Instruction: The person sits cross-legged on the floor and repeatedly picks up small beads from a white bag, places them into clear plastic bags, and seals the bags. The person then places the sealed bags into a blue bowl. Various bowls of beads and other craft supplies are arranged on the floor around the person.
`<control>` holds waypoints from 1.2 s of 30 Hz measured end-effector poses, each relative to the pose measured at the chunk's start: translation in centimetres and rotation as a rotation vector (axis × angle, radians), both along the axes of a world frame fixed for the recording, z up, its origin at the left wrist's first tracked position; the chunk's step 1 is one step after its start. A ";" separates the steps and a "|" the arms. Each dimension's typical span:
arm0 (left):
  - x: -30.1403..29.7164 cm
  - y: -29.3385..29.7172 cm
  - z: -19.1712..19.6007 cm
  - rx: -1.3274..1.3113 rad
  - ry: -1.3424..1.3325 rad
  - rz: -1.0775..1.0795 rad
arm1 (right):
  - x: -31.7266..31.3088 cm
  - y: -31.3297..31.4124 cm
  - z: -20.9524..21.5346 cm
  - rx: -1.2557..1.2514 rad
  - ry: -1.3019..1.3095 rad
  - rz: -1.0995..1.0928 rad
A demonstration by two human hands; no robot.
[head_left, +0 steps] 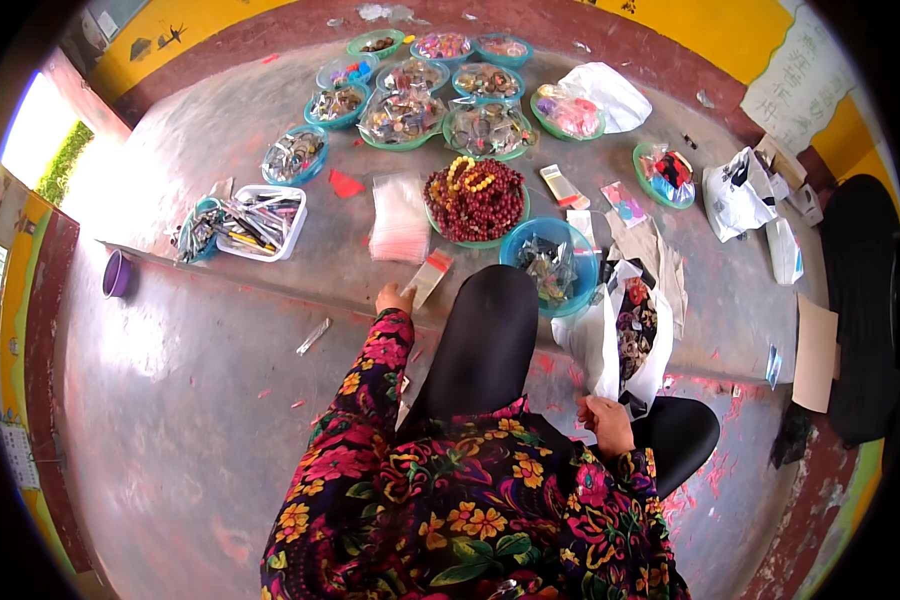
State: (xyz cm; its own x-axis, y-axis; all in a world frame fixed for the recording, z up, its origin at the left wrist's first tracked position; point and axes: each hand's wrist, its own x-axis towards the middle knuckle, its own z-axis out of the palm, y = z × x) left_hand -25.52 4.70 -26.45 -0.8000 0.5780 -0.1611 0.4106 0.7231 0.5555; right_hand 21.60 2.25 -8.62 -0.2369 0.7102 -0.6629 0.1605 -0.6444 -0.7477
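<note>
My left hand is ahead of my left knee, its fingers closed on the near end of a small clear plastic bag with an orange-red strip. To the right, my right hand is closed by the near edge of an open white plastic sack, seemingly pinching its rim. Small dark, multicoloured pieces fill the sack's mouth. Beyond my raised knee sits a blue basin holding clear packets. Next to it, strings of dark red beads, with a yellow strand on top, heap over a green basin.
A stack of clear bags lies left of the beads. A white tray of pens stands farther left, near a purple bucket. Several basins of packed trinkets fill the back. White bags and cardboard are at right.
</note>
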 end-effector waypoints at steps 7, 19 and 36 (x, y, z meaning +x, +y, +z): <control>3.3 3.8 4.7 -0.347 -0.013 -0.058 | 0.1 0.2 -0.4 -0.051 -0.013 0.004; 1.1 -0.1 -1.7 0.036 -0.704 -0.020 | -0.2 0.2 -0.6 -0.029 0.021 0.015; 20.0 -5.8 24.9 0.667 -1.249 -0.652 | -8.3 1.7 12.4 0.362 0.292 0.130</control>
State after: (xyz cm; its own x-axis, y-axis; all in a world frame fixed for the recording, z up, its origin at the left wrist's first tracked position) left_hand -5.51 -1.14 -1.57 0.0490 0.9947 -0.0902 -0.4064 0.1024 0.9080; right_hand 13.25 3.95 3.79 -0.4783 0.8354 -0.2708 -0.0276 -0.3225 -0.9462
